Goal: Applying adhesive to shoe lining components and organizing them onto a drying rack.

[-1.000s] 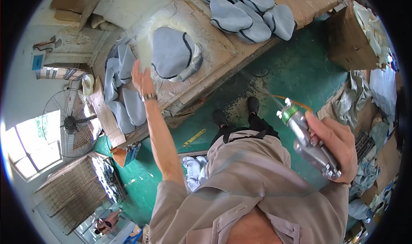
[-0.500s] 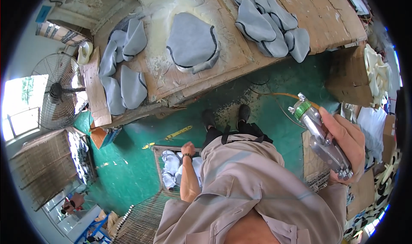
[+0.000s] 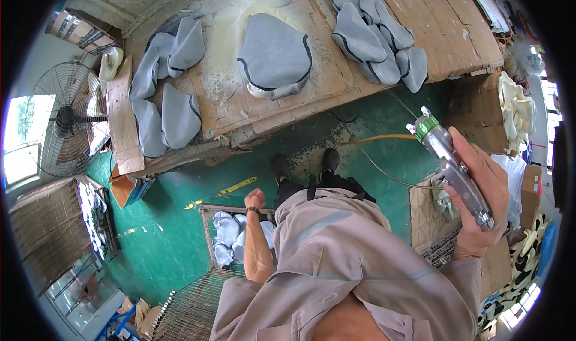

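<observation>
My right hand (image 3: 487, 188) is wrapped around a silver spray gun (image 3: 445, 148) with a green ring near its nozzle end. It is raised at the right, apart from the table. Low on the left, my left hand (image 3: 254, 199) hangs with curled fingers and nothing visible in them, by a wire basket (image 3: 207, 230) of grey pieces. On the workbench (image 3: 354, 95) a large grey fabric piece with dark edging (image 3: 275, 50) lies over a pale form whose lower rim shows. Similar grey pieces lie at its left (image 3: 180, 116) and right (image 3: 360, 35).
An orange hose (image 3: 384, 137) runs behind the gun. At the far left stands a large fan (image 3: 65, 118). Cream-coloured pieces (image 3: 517, 107) fill a cardboard box (image 3: 480, 113) at the right. A wire rack (image 3: 201, 302) sits behind my left arm.
My left hand has moved slightly left and up. My right hand still grips the spray gun, now turned a little. The whole view has shifted slightly.
</observation>
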Tool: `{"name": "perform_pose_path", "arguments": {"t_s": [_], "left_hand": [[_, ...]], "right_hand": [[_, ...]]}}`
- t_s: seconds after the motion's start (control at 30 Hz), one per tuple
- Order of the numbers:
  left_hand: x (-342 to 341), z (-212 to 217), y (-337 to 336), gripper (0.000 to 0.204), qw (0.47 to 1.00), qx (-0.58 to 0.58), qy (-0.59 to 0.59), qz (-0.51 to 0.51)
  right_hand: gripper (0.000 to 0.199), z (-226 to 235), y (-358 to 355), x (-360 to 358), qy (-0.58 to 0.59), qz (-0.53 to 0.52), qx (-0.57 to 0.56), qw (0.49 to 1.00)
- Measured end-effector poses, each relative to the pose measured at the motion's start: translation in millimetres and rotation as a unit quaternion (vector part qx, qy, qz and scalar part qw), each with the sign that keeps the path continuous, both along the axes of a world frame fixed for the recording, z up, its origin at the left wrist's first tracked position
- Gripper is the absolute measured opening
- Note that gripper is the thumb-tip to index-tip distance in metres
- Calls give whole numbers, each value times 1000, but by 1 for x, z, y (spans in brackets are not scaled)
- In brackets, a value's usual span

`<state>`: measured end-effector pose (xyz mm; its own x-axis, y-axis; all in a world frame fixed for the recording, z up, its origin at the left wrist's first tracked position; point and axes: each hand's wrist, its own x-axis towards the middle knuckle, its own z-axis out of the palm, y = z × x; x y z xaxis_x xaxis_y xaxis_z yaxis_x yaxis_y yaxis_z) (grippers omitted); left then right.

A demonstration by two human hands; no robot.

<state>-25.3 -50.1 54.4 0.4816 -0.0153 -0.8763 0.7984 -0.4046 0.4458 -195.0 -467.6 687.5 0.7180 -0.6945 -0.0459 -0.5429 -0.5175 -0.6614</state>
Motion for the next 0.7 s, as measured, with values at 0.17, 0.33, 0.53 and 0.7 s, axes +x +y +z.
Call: {"name": "perform_pose_path", "arguments": {"t_s": [0.17, 0.33, 0.53, 0.7], "left_hand": [[34, 29, -15, 31, 998, 16, -58, -16], [21, 25, -15, 31, 996, 53, -33, -61], [-18, -5, 6, 28, 998, 5, 59, -13], [-36, -27, 39, 41, 991, -59, 119, -5]], "right_hand": [[60, 1, 2, -15, 33, -4, -47, 998], [60, 1, -10, -36, 36, 39, -71, 996], [48, -7, -13, -62, 12, 89, -163, 982], [49, 5, -41, -82, 100, 299, -109, 943]]}}
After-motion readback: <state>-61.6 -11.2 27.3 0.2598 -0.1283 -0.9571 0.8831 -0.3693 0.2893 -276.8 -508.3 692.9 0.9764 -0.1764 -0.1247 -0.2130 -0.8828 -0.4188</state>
